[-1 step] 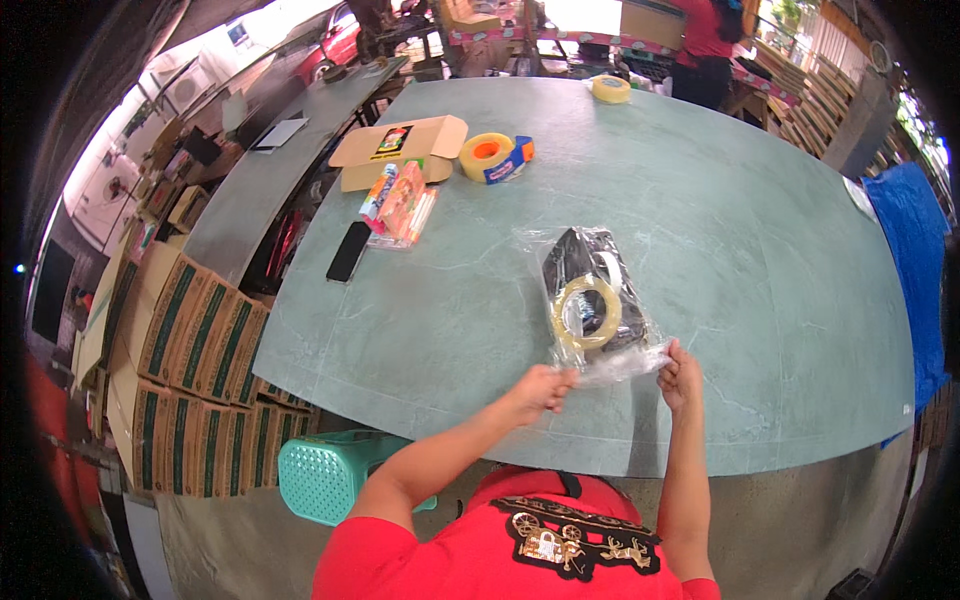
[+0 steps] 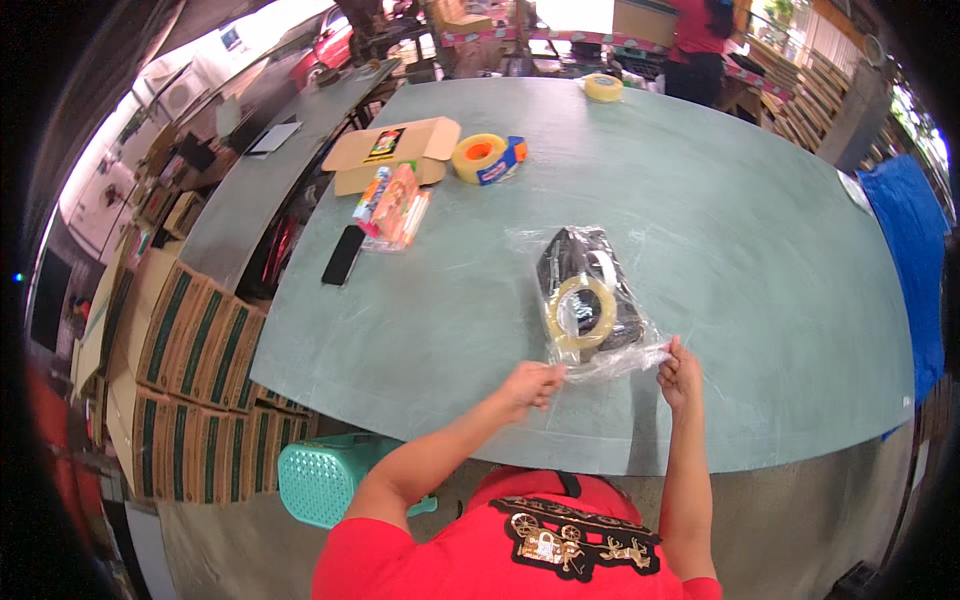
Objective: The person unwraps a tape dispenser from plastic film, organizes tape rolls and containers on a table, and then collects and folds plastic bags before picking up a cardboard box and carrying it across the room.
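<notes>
While the left hand (image 2: 531,388) and right hand (image 2: 681,374), both bare, pinch the near edge of a clear crinkled plastic bag (image 2: 624,358) at its two corners, fingertips closed on film, the bag's black boxy bundle (image 2: 564,256) lies just beyond the grip on the grey-green stone-like table (image 2: 780,330). Risk: uneven pull could tear thin film or slip it from the fingers; the pale-yellow translucent tape ring (image 2: 609,318) over the bundle, in or on bag unclear, could slide if that edge lifts. Bunched film itself is the main obstruction. Beyond the left hand, well apart: black flat phone (image 2: 343,255), colourful small packets (image 2: 397,195), brown cardboard box (image 2: 435,140), blue plastic tape dispenser (image 2: 512,160). Farthest ahead of the grip, pale-yellow round tape roll (image 2: 604,88)
</notes>
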The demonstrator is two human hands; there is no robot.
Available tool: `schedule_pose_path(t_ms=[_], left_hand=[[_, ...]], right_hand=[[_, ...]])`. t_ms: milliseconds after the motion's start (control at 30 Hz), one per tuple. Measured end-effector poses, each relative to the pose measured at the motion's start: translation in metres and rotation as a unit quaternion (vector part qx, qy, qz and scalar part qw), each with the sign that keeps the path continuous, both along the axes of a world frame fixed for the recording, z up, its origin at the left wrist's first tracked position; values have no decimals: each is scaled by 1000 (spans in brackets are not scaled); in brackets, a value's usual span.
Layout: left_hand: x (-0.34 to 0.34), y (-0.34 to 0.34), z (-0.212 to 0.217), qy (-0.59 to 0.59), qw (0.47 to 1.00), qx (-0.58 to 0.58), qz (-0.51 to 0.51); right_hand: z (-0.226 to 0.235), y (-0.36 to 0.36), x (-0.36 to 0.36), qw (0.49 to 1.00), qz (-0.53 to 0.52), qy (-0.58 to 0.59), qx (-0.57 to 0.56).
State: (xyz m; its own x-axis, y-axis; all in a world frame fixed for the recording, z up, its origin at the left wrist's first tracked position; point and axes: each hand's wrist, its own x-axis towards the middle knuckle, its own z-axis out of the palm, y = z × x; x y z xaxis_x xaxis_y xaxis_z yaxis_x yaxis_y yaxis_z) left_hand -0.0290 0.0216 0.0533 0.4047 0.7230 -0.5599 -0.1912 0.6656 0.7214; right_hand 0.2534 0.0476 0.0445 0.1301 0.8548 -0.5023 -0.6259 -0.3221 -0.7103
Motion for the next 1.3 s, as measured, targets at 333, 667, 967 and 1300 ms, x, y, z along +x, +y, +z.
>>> schedule_pose_path(t_ms=[333,667,967,1300], left_hand=[[42,-12,22,395,686,611,-30],[58,26,52,326,697,638,-16],[62,20,90,293,811,503,-68],[51,83,94,219,700,674,-89]], right_hand=[[18,-71,-39,916,334,-217,-47],[6,-66,-19,950,45,-307,-42],[70,-106,-70,843,19,-461,276],[-76,-56,-65,868,210,-432,123]])
